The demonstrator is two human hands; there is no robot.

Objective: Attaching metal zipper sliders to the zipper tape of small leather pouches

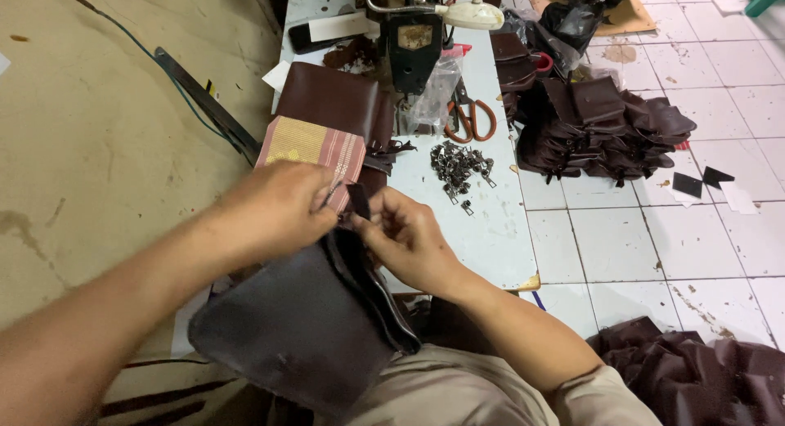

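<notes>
A dark brown leather bag piece (302, 328) lies across my lap. My left hand (274, 209) pinches its upper edge, where a dark zipper end and tab (356, 199) stick up. My right hand (409, 238) grips the same zipper end from the right, fingers curled around it. Both hands meet just in front of the white table (499, 246). Whether a metal slider sits between the fingers is hidden.
On the table are a pile of metal zipper sliders (462, 168), orange-handled scissors (472, 119), a sewing machine (417, 33), a striped cloth (315, 148) and brown leather sheets (335, 99). Stacks of brown pieces (601, 127) lie on the tiled floor, more at lower right (695, 377).
</notes>
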